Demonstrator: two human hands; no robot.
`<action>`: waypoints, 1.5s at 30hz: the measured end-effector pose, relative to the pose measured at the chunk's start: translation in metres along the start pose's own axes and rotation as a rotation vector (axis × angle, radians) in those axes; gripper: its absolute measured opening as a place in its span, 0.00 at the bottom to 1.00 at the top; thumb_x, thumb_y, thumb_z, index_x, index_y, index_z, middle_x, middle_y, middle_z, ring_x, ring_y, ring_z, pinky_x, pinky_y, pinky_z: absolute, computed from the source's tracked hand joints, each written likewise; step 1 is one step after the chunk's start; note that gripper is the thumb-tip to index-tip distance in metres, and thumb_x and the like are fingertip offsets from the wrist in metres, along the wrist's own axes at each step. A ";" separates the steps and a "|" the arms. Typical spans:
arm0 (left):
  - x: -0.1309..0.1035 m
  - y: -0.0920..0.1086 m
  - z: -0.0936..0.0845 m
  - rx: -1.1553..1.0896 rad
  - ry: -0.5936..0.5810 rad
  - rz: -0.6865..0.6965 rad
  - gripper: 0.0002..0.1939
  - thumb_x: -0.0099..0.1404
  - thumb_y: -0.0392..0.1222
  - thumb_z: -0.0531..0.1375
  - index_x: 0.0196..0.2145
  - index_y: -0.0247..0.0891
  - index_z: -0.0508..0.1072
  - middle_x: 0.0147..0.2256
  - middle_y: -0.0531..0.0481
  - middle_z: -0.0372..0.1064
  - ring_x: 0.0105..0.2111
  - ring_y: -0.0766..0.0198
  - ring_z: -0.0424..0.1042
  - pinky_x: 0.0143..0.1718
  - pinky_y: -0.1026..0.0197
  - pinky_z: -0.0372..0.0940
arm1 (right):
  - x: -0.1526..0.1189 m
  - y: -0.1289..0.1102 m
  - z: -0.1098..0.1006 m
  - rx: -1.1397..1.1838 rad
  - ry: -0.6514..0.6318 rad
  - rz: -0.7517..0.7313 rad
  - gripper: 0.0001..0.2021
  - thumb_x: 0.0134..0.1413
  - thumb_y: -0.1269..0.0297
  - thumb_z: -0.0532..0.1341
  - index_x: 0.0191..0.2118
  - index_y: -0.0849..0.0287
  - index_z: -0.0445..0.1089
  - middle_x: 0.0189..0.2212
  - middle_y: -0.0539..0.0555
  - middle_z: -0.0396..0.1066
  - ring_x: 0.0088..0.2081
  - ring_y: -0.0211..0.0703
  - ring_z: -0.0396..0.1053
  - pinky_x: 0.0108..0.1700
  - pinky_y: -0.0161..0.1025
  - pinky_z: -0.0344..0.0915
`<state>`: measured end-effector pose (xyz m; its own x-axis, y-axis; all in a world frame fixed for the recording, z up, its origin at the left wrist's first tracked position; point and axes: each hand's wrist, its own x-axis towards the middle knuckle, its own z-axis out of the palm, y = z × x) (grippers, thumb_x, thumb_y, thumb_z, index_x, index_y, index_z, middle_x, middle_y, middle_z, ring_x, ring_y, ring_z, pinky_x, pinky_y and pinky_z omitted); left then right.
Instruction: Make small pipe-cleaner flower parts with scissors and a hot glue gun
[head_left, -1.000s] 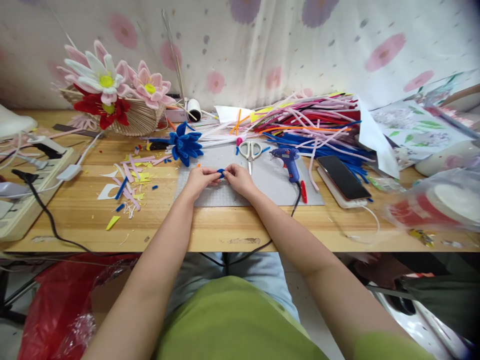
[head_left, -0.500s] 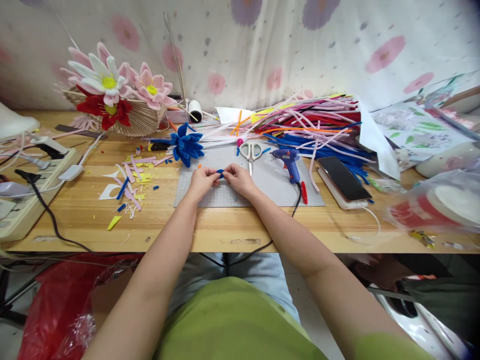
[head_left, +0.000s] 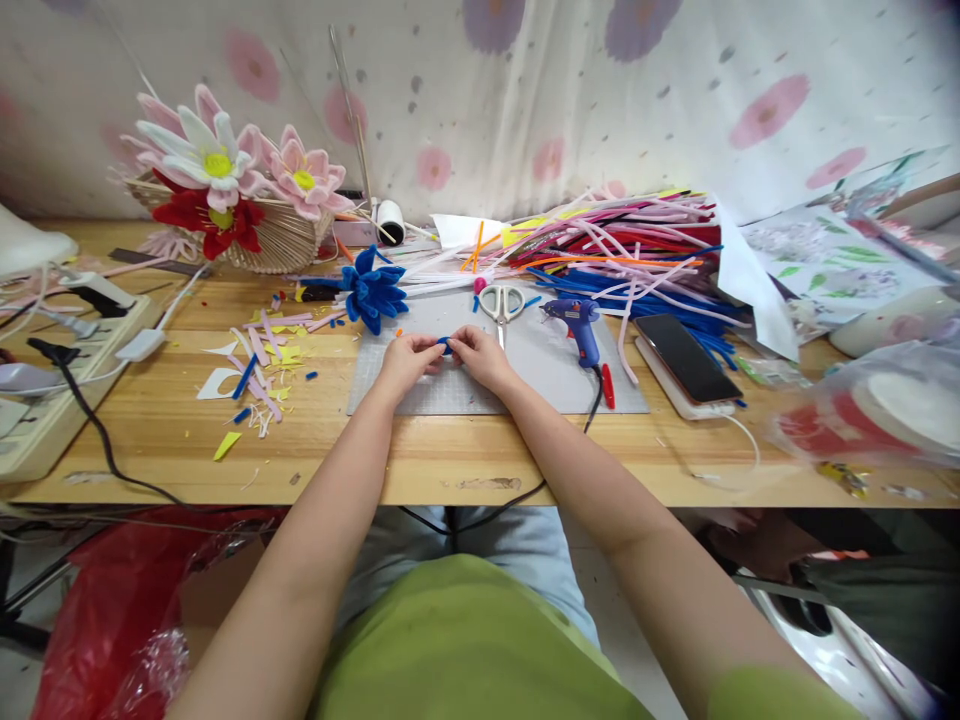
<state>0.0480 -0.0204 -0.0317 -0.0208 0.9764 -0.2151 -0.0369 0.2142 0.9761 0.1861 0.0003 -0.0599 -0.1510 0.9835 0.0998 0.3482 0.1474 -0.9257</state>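
Over the grey cutting mat (head_left: 525,390), my left hand (head_left: 409,365) and my right hand (head_left: 480,357) meet, each with its fingers pinched on a small blue fuzzy piece (head_left: 445,346). The fingers hide most of this piece; it looks like bent pipe cleaner. Behind my left hand lies a blue pipe-cleaner flower (head_left: 375,290). A pair of scissors (head_left: 502,302) with white handles rests just beyond my right hand. Farther right on the mat are a blue hot glue gun (head_left: 577,325) and a red pen-like object (head_left: 607,386).
Several pipe cleaners (head_left: 622,240) lie heaped at the back. Coloured scraps (head_left: 259,370) are scattered left of the mat. A fan with fuzzy flowers (head_left: 277,240) and a power strip (head_left: 67,400) stand at left. At right are a phone (head_left: 688,358) and a bagged cup (head_left: 877,410).
Both hands stay in nearly the same place. The blue piece has shifted slightly to the right between the fingertips.
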 end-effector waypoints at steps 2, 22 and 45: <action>-0.001 0.001 -0.001 -0.003 -0.026 -0.019 0.10 0.46 0.37 0.67 0.26 0.31 0.72 0.20 0.52 0.70 0.22 0.67 0.70 0.25 0.66 0.65 | -0.002 -0.003 0.001 -0.030 0.013 -0.009 0.06 0.52 0.62 0.56 0.28 0.57 0.63 0.19 0.45 0.65 0.23 0.34 0.63 0.31 0.34 0.60; 0.007 -0.014 0.011 -0.047 0.156 0.131 0.10 0.50 0.38 0.64 0.22 0.34 0.64 0.18 0.57 0.64 0.20 0.70 0.67 0.24 0.66 0.66 | 0.002 -0.005 0.005 0.252 -0.032 0.142 0.04 0.53 0.67 0.57 0.29 0.60 0.63 0.23 0.46 0.67 0.20 0.29 0.63 0.25 0.30 0.64; 0.010 -0.016 0.014 0.151 0.173 0.171 0.06 0.58 0.39 0.58 0.25 0.35 0.66 0.17 0.58 0.60 0.14 0.72 0.56 0.16 0.68 0.53 | 0.003 -0.001 0.005 0.110 -0.038 0.015 0.09 0.53 0.60 0.55 0.26 0.58 0.61 0.20 0.45 0.63 0.20 0.31 0.59 0.26 0.32 0.59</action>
<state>0.0628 -0.0136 -0.0490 -0.1845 0.9822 -0.0363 0.1308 0.0611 0.9895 0.1803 0.0025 -0.0603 -0.1825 0.9805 0.0736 0.2470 0.1182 -0.9618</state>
